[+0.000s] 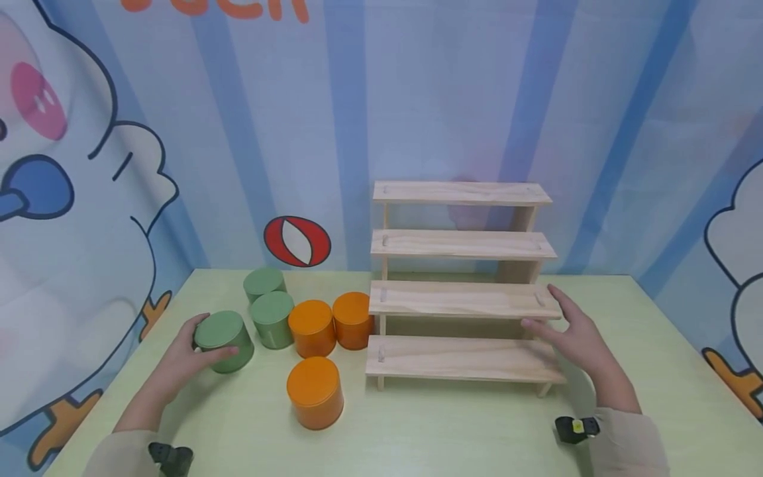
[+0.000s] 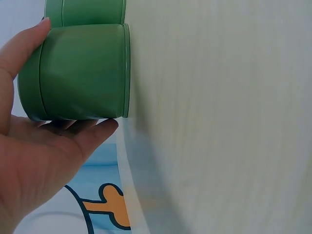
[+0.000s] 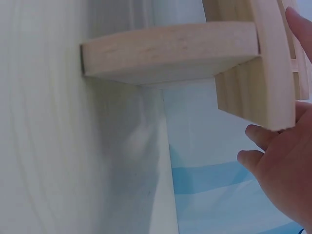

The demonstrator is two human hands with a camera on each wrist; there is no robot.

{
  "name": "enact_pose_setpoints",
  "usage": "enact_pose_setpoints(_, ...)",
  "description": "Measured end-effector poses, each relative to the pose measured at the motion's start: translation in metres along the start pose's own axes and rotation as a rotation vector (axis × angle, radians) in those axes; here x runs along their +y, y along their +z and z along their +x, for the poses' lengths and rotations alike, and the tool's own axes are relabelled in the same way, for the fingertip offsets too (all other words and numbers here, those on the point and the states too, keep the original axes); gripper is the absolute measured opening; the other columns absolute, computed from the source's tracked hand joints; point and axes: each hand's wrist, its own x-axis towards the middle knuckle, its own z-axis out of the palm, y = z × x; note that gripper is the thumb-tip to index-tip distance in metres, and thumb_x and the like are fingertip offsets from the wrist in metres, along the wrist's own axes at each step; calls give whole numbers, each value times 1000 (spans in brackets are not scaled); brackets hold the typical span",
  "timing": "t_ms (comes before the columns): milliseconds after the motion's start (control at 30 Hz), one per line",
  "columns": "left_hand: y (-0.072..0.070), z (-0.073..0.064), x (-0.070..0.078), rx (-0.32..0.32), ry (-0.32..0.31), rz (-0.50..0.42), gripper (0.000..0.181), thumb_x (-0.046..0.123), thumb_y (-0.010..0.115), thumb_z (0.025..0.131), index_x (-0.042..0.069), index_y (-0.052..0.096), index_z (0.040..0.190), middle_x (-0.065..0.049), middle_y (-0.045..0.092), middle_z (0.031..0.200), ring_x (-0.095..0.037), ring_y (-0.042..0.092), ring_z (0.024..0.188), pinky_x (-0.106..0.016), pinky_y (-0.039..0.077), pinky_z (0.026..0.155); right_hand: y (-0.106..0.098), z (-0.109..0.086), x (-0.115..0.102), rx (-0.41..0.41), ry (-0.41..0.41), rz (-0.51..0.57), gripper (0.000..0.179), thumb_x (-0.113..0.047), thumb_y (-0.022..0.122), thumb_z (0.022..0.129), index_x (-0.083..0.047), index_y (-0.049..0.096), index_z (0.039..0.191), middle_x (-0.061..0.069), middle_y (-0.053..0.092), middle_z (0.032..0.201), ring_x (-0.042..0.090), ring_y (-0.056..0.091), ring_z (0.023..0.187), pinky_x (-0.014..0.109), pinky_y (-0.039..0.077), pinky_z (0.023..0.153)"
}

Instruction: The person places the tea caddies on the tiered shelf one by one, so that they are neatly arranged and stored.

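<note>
Progress, head view: early, I judge; my grip on one tin is made, letting go is not yet done, and five other tins are unheld. All six are left of the four-tier wooden rack (image 1: 465, 299).
Green tins: three; my left hand (image 1: 187, 354) is clamped round the held tin (image 1: 223, 338), nearest of them. A middle green tin (image 1: 272, 324) and a far green tin (image 1: 264, 283) stand beyond it, to the right.
Orange tins: a left orange tin (image 1: 312, 329), a right orange tin (image 1: 353, 320) just beside the rack, and a near orange tin (image 1: 315, 394) toward me.
Rack's right end: my right hand (image 1: 575, 338) holds the second tier from the bottom.
Tabletop: pale yellow-green (image 1: 465, 437), reaching back to the backdrop.
Backdrop: blue striped cloth (image 1: 417, 99) with a large white cartoon figure (image 1: 77, 278) at left, a red-and-white ball print (image 1: 297, 241) and orange lettering (image 1: 226, 6) cut off above.
Held tin, left wrist view: smooth, green, between my thumb and fingers; I cannot tell whether its base touches the tabletop. Another green tin shows behind.
Tier end, right wrist view: my thumb is at the near edge, my fingertips at the far edge; striped cloth beyond.
</note>
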Motion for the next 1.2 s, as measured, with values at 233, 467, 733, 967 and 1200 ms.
enact_pose_setpoints(233,0,0,-1,-3,1,-28,103,30,73,86,-4,0,151,-34,17,150,-52,19,137,-67,28,104,0,-1,0,17,6,14,97,-52,62,89,-16,2,156,30,11,156,56,14,138,73,24,101)
enact_pose_setpoints(467,0,3,-6,-14,-1,-38,102,25,73,86,-5,-1,150,-34,16,149,-53,18,137,-68,26,105,1,1,4,33,-13,20,96,-50,62,89,-14,3,156,28,13,156,54,14,139,72,23,102)
enact_pose_setpoints(733,2,4,-8,-10,5,-59,100,25,72,87,-5,1,150,-34,17,149,-53,19,137,-67,27,104,2,1,5,40,-31,35,95,-49,62,90,-14,4,156,27,16,156,52,15,140,72,23,102)
enact_pose_setpoints(967,3,2,-6,-3,-5,-46,101,27,73,86,-5,1,150,-34,17,149,-53,17,138,-68,25,105,2,-1,3,41,-40,37,94,-48,62,90,-13,4,156,28,18,155,53,18,139,72,24,102)
enact_pose_setpoints(1200,3,1,-5,1,-5,-39,102,30,72,87,-5,1,150,-34,17,150,-53,17,137,-68,26,104,1,-1,3,34,-40,52,94,-48,61,91,-14,3,156,27,16,156,53,16,139,71,23,102)
